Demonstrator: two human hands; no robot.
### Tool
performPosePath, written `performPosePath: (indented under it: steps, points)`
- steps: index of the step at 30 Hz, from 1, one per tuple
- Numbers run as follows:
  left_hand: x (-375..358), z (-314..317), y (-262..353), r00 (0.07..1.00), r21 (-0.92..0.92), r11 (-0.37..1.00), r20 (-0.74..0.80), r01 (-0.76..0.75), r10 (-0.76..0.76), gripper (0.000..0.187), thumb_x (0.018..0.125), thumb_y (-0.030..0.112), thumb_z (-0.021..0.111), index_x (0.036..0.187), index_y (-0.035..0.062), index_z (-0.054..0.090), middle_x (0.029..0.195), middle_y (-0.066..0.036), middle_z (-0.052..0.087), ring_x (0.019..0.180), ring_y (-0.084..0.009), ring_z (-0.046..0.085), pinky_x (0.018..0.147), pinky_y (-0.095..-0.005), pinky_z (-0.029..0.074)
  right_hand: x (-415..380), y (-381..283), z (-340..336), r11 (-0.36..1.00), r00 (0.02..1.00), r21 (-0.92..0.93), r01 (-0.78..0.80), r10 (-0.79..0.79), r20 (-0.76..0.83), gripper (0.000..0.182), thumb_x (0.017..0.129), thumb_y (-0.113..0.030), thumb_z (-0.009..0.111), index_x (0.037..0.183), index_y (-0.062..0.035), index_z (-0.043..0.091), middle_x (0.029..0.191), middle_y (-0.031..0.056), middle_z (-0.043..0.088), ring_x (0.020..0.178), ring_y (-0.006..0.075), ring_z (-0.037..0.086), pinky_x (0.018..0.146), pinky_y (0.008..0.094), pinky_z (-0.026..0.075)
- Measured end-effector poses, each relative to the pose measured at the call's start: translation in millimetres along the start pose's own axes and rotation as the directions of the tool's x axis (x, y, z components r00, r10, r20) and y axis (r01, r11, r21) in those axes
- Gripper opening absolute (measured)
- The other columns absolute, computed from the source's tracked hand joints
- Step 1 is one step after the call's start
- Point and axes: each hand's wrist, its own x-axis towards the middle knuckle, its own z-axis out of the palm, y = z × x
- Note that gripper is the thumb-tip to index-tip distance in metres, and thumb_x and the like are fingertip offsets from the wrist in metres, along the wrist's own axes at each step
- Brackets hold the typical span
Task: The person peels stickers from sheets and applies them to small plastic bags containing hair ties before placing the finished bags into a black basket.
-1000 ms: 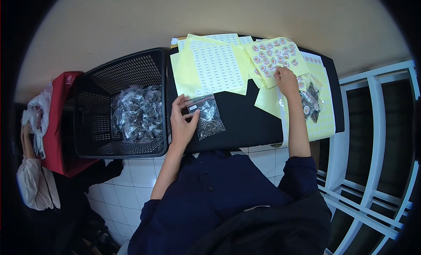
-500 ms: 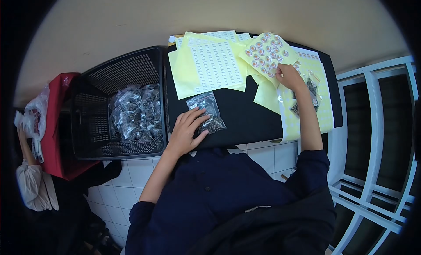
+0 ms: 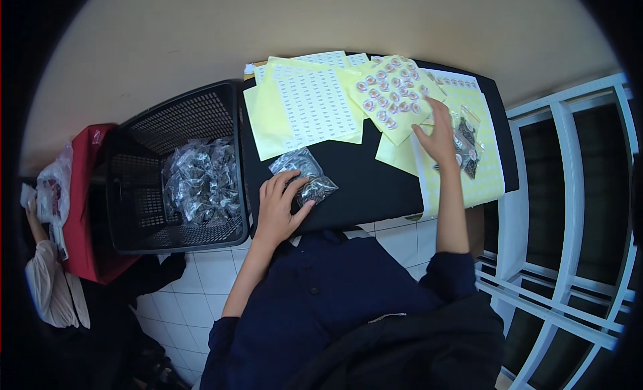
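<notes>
My left hand [image 3: 278, 206] rests with spread fingers on a small clear zip bag [image 3: 309, 167] of dark, dried-looking pieces lying on the black-covered table [image 3: 362, 182]. My right hand [image 3: 439, 142] is at the lower right edge of a yellow sheet of round red-and-white stickers [image 3: 395, 88], its thumb and fingers apart. Nothing shows between them, though a thing as thin as a sticker could be hidden. Just right of that hand, another filled bag [image 3: 469, 145] lies on a large pale-yellow label sheet [image 3: 489, 179].
Yellow sheets of small printed text labels [image 3: 318, 102] overlap at the table's back left. A black plastic basket [image 3: 137, 236] full of similar bags [image 3: 201, 179] stands to the left. Beyond it are a red-covered surface [image 3: 84, 209] and another person's sleeve [image 3: 50, 283]. White metal bars [image 3: 566, 189] stand at the right.
My right hand has opened from closed fingers and drawn slightly down and left from the sticker sheet. My left hand stays on the bag. The whole view has shifted slightly.
</notes>
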Motion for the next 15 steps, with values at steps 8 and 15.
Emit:
performPosePath:
  steps: [8,15]
  points:
    - [23,6,40,0.996,-0.078,0.993,0.003,-0.093,0.093,0.051,0.067,0.024,0.067,0.111,0.0066,0.049,0.12,-0.01,0.044,0.115,-0.0274,0.038,0.093,-0.0394,0.026,-44,17,-20,0.711,0.734,-0.18,-0.679,0.66,-0.162,0.113,0.059,-0.038,0.074,0.134,0.0002,-0.001,0.132,0.0212,0.031,0.126,0.0396,0.019,0.1,0.0555,0.014]
    - [122,130,113,0.838,-0.089,0.867,0.226,-0.49,0.497,0.069,0.078,0.052,0.048,0.128,0.0067,0.034,0.135,-0.012,0.029,0.126,-0.0254,0.025,0.102,-0.0452,0.018,-40,29,-10,0.714,0.733,-0.167,-0.68,0.655,-0.184,0.095,0.072,-0.029,0.065,0.136,-0.0048,-0.002,0.13,0.0102,0.039,0.124,0.0395,0.022,0.098,0.0548,0.018]
